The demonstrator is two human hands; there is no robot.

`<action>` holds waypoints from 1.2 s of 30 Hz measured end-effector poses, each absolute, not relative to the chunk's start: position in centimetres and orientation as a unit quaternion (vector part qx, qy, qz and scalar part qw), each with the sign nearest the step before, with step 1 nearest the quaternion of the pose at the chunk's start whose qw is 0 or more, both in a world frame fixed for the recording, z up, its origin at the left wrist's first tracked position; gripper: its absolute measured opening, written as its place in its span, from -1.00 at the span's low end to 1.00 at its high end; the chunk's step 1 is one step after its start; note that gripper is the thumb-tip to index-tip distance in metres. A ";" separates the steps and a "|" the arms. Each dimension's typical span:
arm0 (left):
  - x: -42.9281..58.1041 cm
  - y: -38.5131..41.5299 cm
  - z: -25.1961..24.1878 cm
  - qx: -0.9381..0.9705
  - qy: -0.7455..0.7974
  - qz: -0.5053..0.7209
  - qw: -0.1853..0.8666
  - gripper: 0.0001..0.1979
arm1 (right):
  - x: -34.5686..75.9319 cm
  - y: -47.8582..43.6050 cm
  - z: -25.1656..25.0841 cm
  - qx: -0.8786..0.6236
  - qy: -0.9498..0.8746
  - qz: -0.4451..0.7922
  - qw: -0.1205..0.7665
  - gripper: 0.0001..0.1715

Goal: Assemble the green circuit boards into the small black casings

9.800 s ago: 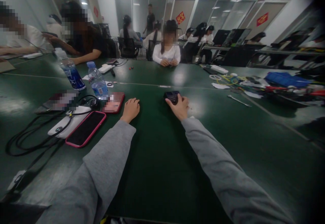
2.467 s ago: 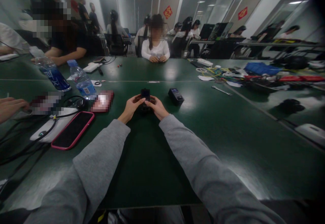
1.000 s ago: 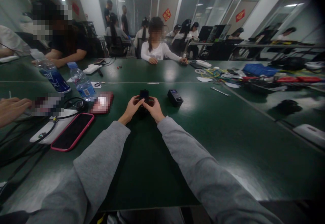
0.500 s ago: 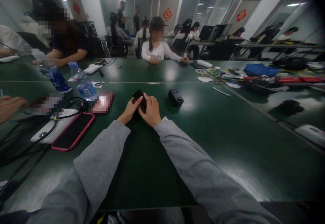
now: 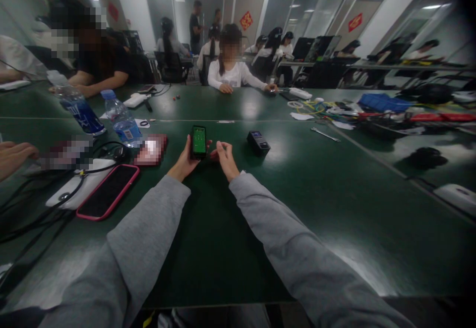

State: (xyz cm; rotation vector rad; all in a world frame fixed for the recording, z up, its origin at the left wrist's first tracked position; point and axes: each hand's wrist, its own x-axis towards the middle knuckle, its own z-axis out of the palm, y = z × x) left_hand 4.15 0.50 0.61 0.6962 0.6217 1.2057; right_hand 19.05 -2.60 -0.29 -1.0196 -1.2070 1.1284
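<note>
My left hand [image 5: 182,161] grips a small black device with a lit green screen [image 5: 198,141], holding it upright above the green table [image 5: 230,248]. My right hand [image 5: 225,156] hovers just to its right, fingers loosely apart, holding nothing. A second small black device [image 5: 258,141] lies on the table a little farther right. Both my arms wear grey sleeves.
At my left lie a pink-cased phone [image 5: 107,191], a white power bank with black cables [image 5: 69,189], a blurred red item [image 5: 150,150] and two water bottles [image 5: 121,120]. Another person's hand [image 5: 13,155] rests at the left edge. Tools and cables [image 5: 334,112] clutter the far right.
The black device, held in both hands half a second ago, is now turned upright with its green screen facing me. My right hand has let go and moved slightly right.
</note>
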 end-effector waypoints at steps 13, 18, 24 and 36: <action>4.2 0.7 0.1 0.349 0.267 0.489 0.754 -0.43 | 18.7 -1.9 -0.6 -0.386 -0.476 0.568 0.550 -0.32; 4.3 0.7 0.0 0.357 0.281 0.484 0.748 -0.41 | 18.7 -1.8 -0.6 -0.383 -0.452 0.578 0.561 -0.32; 4.6 0.9 -0.2 0.366 0.314 0.487 0.728 -0.46 | 18.7 -1.9 -0.4 -0.397 -0.441 0.558 0.580 -0.38; 5.4 0.7 0.2 0.372 0.318 0.538 0.686 -0.54 | 18.9 -2.0 -0.9 -0.452 -0.474 0.449 0.608 -0.48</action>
